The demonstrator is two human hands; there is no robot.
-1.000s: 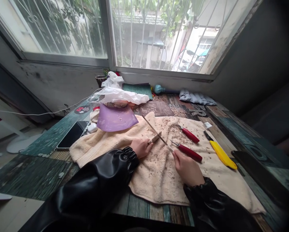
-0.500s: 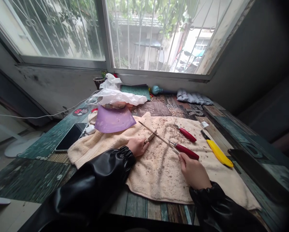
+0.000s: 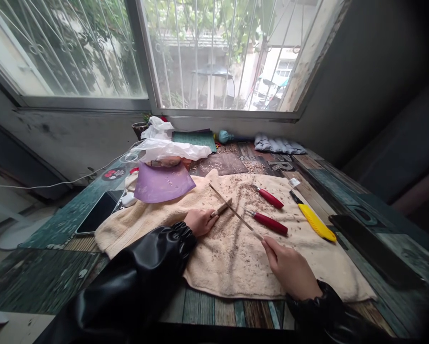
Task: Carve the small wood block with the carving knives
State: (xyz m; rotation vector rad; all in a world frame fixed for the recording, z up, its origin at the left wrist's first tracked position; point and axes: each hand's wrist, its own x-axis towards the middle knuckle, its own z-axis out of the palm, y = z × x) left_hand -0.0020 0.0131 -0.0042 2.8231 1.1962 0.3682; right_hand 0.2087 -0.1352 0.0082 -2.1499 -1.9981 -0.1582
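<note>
My left hand (image 3: 199, 221) is closed on a short wooden stick (image 3: 221, 208), pressing it onto the beige towel (image 3: 236, 258). My right hand (image 3: 289, 267) is closed on the near end of a long thin metal file (image 3: 232, 210), which lies slantwise across the stick's tip. Fine wood shavings are scattered over the towel around both hands. Two red-handled tools (image 3: 268, 222) lie on the towel just beyond my right hand. Both my arms are in shiny black sleeves.
A yellow-handled knife (image 3: 316, 222) lies at the towel's right edge. A purple sheet (image 3: 162, 183), a white plastic bag (image 3: 171, 149) and a phone (image 3: 98, 218) sit to the left. A long dark bar (image 3: 372, 248) lies at the right. The barred window is behind.
My right hand has drawn the file back toward me and to the right, sliding it across the stick's tip. My left hand has kept the stick in place. The camera shifted slightly.
</note>
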